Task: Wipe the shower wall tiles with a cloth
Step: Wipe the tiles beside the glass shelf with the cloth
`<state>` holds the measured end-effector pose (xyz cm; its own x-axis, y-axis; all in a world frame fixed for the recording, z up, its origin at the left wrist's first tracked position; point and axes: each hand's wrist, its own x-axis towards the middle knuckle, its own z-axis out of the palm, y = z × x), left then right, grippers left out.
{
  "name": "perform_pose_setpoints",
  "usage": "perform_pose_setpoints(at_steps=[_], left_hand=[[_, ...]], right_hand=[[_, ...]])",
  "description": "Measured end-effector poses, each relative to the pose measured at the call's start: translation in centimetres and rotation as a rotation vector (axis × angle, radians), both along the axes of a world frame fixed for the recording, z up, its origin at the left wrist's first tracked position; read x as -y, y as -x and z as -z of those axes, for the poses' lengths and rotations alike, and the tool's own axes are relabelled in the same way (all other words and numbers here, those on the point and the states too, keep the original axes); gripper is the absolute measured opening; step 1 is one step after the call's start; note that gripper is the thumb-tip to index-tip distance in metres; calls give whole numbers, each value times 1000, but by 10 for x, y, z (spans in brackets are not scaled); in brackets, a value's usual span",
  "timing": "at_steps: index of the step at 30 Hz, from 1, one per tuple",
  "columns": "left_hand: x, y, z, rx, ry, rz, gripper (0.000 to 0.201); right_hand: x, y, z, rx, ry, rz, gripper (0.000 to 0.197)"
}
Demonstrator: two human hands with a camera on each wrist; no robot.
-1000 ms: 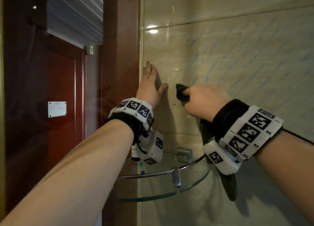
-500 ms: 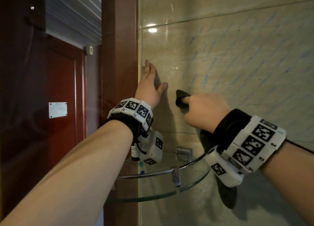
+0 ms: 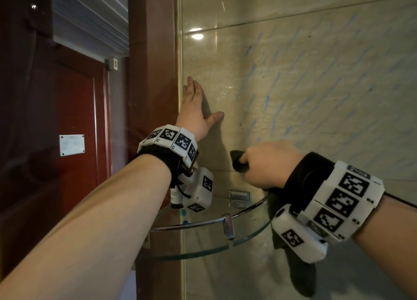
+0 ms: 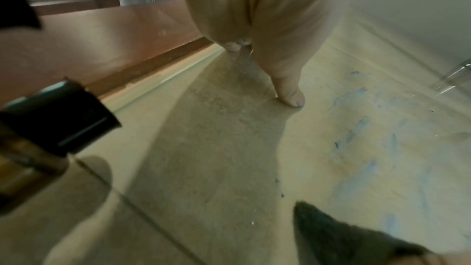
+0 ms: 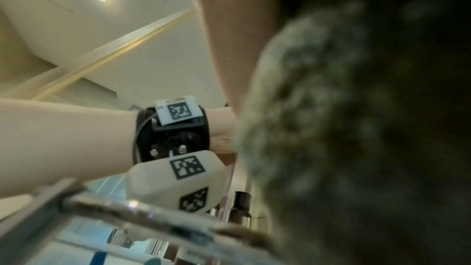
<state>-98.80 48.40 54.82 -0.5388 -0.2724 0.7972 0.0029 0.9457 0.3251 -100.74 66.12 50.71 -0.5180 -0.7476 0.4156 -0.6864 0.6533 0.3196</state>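
Dark cloth [image 3: 239, 162] bunched in right hand [image 3: 268, 164], fingers curled round it, pressed on wall tiles [image 3: 316, 96] just above glass corner shelf [image 3: 203, 227]; cloth tail hangs below wrist, past shelf edge. Blue streaks [image 3: 267, 101] on tile above shelf, right of left hand. Left hand [image 3: 196, 112] flat, fingers straight, on tile above shelf beside wooden frame [image 3: 153, 74]. Small bottle [image 3: 176, 198] on shelf.

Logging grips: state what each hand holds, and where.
Right hand grips the dark cloth near its upper end; the rest hangs below. Left hand holds nothing.
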Motion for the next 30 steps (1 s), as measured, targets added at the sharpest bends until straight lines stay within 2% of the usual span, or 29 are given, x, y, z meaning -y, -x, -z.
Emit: perform_pose_setpoints(at_steps=[2,4,6,10,13,16,22,27,30], left_hand=[[0,0,0,-7,0,-1,97],[0,1,0,-6,3,0,97],[0,1,1,-7,0,4,97],[0,1,1,-10,4,3,96],[0,1,2,-15,6,0,96],[0,1,2,-19,6,-6,96],[0,1,1,-10,7,-2,96],[0,2,4,-16,16,-2,93],[0,2,5,-17,20,-6,92]], right_hand=[[-2,-4,1,-41,23,-38,33],[-1,-7,1,-125,45,-88,42],[2,-10,3,-200,-11,-101,47],[7,-5,9,-239,-141,9,47],[2,-5,18,-244,-64,90,42],[2,-5,30,-301,-6,76,44],[15,3,32,-242,-40,36,48],[3,7,34,-212,151,94,36],[2,4,39,-208,204,86,44]])
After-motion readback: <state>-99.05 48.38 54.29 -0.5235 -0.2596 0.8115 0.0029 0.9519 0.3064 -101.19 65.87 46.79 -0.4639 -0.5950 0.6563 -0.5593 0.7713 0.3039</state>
